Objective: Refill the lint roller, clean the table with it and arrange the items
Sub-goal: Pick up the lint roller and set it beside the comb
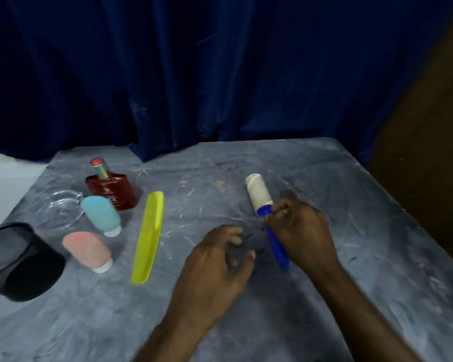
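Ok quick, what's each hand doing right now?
Left hand: fingers curled, pinching something small and dark; the picture is too blurry to tell what.
Right hand: closed around the blue handle of the lint roller.

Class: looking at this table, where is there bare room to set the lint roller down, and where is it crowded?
Bare: the table's right side beyond the right hand, and the near edge. Crowded: the left, with comb, bottles and black cup.
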### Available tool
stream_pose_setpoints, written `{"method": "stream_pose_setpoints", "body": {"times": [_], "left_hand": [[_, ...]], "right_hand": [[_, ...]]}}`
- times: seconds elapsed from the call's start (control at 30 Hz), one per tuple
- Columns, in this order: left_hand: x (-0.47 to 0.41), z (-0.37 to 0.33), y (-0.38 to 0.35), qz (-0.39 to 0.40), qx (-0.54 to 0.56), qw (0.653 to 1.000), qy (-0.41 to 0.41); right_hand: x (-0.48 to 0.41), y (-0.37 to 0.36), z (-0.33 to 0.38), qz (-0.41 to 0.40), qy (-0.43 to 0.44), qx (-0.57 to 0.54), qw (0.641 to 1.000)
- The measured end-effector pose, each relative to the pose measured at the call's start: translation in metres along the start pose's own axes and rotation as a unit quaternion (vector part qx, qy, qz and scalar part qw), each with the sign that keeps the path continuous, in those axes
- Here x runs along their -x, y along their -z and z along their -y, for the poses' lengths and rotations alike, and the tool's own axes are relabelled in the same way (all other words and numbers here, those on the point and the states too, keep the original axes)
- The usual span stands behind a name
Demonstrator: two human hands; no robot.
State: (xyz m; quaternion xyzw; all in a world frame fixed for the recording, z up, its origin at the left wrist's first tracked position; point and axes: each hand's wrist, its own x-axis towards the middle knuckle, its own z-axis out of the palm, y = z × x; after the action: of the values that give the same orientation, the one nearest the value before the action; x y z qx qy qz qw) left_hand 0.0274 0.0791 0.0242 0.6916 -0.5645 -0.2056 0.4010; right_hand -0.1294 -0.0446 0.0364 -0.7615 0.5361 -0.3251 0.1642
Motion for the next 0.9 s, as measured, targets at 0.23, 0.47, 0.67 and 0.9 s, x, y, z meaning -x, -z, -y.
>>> {"method": "stream_pose_setpoints", "body": {"times": [0.23, 0.47, 0.67, 0.9], "left_hand": [[-0.045, -0.015, -0.04, 0.104, 0.035, 0.993, 0.043], [-0.02, -0.004, -0.022, 0.026, 0.059, 0.998, 0.025], [0.024, 0.027, 0.035, -0.077, 0.069, 0.993, 0.065], [0.043, 0.055, 0.074, -0.064, 0.049, 0.992, 0.096]], "right_hand": [[-0.007, -0.015, -0.025, 0.07, -0.078, -0.019, 0.994], [-0.005, -0.02, -0.004, 0.172, -0.189, -0.277, 0.926], [0.02, -0.064, 0.062, 0.252, -0.191, -0.376, 0.871], [0.032, -0.104, 0.093, 0.282, -0.174, -0.348, 0.877]]}}
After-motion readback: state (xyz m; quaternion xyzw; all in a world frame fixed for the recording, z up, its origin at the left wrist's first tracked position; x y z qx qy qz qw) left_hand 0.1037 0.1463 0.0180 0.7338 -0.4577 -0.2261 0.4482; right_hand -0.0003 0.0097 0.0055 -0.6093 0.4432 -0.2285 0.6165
